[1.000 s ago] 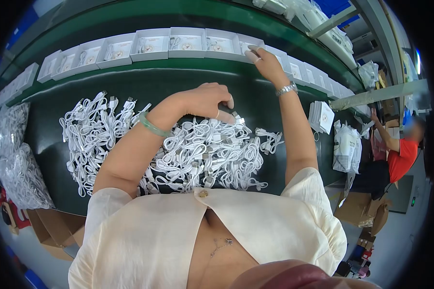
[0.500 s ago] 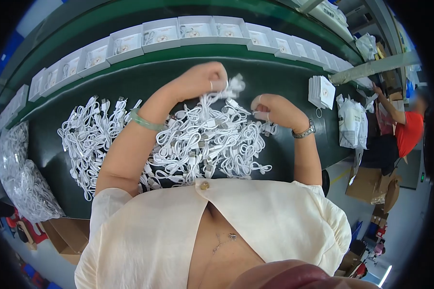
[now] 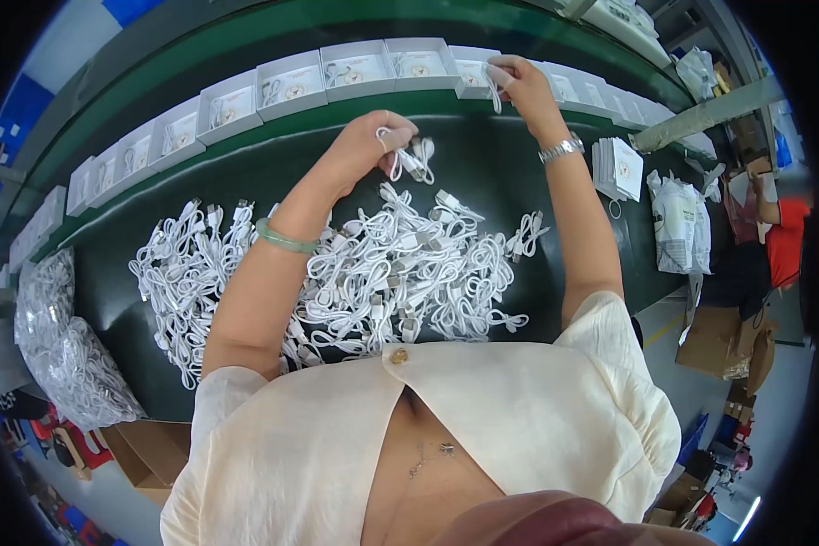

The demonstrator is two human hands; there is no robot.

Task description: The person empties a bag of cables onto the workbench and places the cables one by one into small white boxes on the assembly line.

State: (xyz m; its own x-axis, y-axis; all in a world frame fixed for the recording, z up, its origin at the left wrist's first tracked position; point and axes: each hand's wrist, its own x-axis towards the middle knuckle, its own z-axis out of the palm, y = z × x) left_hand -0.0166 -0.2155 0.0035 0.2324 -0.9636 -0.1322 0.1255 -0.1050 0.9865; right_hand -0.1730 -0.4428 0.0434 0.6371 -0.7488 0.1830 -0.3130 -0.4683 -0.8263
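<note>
My left hand (image 3: pixel 373 146) is closed on white cables (image 3: pixel 414 162), which hang from its fingers above the upper edge of a large pile of coiled white cables (image 3: pixel 400 273). My right hand (image 3: pixel 521 84) pinches one coiled white cable (image 3: pixel 495 95) at the front edge of an open white box (image 3: pixel 472 76) in the row. Other open boxes, such as this white box (image 3: pixel 356 71), hold a printed card, and some a cable too. A second cable pile (image 3: pixel 187 282) lies left of my left forearm. One small bundle (image 3: pixel 527 237) rests right of the large pile.
Clear plastic bags of cables (image 3: pixel 77 355) lie at the table's left end. On the right are a stack of white cards (image 3: pixel 619 170), a white plastic package (image 3: pixel 680 225) and a metal post (image 3: pixel 710 114). A person in red (image 3: pixel 785 241) is at the far right.
My left hand has lifted cables off the pile. My right hand went from the boxes down to the pile, then back up to a box, now with a cable in its fingers.
</note>
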